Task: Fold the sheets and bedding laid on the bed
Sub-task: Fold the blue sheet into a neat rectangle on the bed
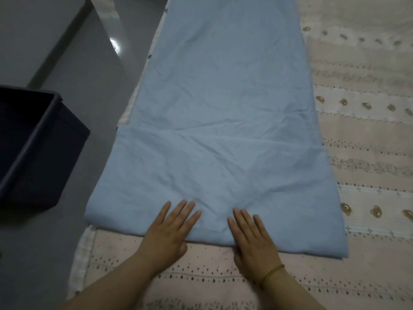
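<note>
- The pale pink bed sheet with rows of small dotted and floral print (362,153) is covering the bed and lying under everything else, reaching to the near and right edges.
- The light blue, softly padded bedding folded into a long strip (223,108) is lying along the left side of the bed, running from the near edge to the far end. It is creasing loosely, so I judge it is soft, limp and fairly light, likely to sag and slide out of line when lifted.
- Its near part is looking wider and thicker, possibly a layer doubled over, though the dim view is not making this certain.
- The dark navy open-topped storage box (33,153) is sitting on the grey floor at the left, apart from the bed.
- The left hand (169,229) is pressing flat on the near hem, fingers straight, gripping nothing.
- The right hand (252,236) is lying flat just beside it, likewise released.
- Taking hold at the two near corners, not the middle, is looking best for keeping the edges matched.
- A thin braided wristband (271,272) is circling the right wrist.
</note>
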